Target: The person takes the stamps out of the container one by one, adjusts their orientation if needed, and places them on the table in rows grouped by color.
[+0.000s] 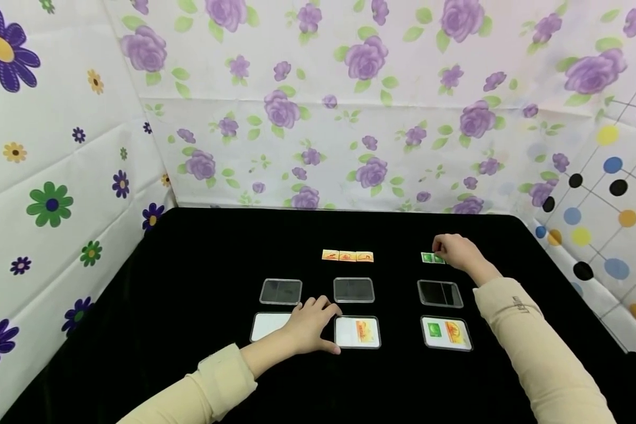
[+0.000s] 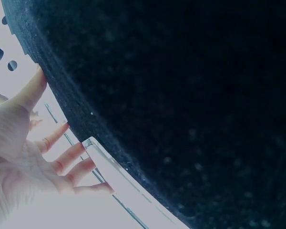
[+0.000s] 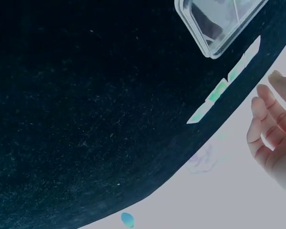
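My left hand (image 1: 310, 327) spreads its fingers low over the front row of clear cases, between the white left case (image 1: 269, 324) and the middle case (image 1: 345, 341). Its fingertips and thumb are right at the middle case's left edge. An orange picture card (image 1: 364, 331) lies in that case's right half. My right hand (image 1: 458, 252) is over a row of small green cards (image 1: 427, 258), covering part of it in the head view. In the right wrist view its fingers (image 3: 262, 112) are loosely bent with nothing between them, and several green cards (image 3: 217, 90) lie on the black cloth.
Three orange cards (image 1: 347, 256) lie in a row at the back middle. Three clear lids, left (image 1: 281, 291), middle (image 1: 354, 290) and right (image 1: 440, 294), lie behind the cases. The front right case (image 1: 441, 343) holds a green and an orange card. Patterned curtains (image 1: 328, 147) surround the table.
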`<state>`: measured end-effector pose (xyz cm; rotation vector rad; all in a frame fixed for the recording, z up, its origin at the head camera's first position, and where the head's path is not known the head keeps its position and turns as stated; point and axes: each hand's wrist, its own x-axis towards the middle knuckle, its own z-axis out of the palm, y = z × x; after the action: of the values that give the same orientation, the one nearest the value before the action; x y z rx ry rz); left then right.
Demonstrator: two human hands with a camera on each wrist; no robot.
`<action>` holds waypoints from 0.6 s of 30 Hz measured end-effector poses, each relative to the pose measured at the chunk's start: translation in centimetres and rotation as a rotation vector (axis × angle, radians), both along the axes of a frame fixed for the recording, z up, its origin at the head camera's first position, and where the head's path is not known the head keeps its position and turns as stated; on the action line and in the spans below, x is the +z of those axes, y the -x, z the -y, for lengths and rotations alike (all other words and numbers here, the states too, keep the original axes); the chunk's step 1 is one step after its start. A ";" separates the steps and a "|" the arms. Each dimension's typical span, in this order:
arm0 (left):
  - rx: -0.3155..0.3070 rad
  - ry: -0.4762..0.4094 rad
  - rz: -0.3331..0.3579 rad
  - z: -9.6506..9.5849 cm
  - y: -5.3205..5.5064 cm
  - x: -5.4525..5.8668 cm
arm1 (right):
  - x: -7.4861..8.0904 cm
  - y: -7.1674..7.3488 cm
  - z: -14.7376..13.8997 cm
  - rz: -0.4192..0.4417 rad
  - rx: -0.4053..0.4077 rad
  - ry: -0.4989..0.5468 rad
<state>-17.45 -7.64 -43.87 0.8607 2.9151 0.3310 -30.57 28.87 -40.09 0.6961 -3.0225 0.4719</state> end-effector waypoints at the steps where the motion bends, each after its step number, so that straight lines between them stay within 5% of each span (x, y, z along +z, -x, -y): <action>1: 0.001 0.000 -0.001 0.1 0.0 0.0 | -0.1 0.0 0.2 0.000 0.006 -0.004; 18: -0.006 -0.012 -0.001 0.2 -0.1 0.1 | -0.3 -1.8 1.7 -0.049 0.085 0.049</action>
<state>-17.34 -7.80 -43.72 0.8711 2.9134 0.3485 -28.82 27.19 -40.40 0.8224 -2.9345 0.5214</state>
